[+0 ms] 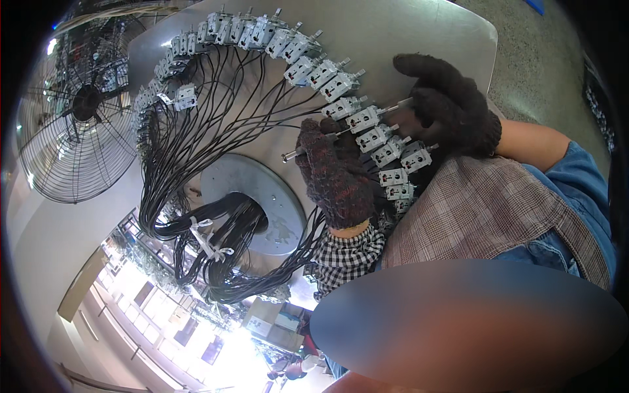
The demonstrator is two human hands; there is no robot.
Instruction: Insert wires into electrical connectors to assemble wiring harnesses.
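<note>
Black cables (152, 203) already reach grey boxy metal units (295, 47), far ones untouched; dark-gloved left hand (337, 173) clamps a silver rod (292, 155), grip of dark-gloved right hand (452, 101) indeterminate.

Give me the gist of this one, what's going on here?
A person in dark knit gloves is working at a metal table where small metal blocks stand in a long curved row, with black cables running inward from them. The left hand is curled round a metal rod beside the row. A thin metal shaft shows at the right hand; whether both are one piece is unclear. White ties hold the cables near a grey disc.
</note>
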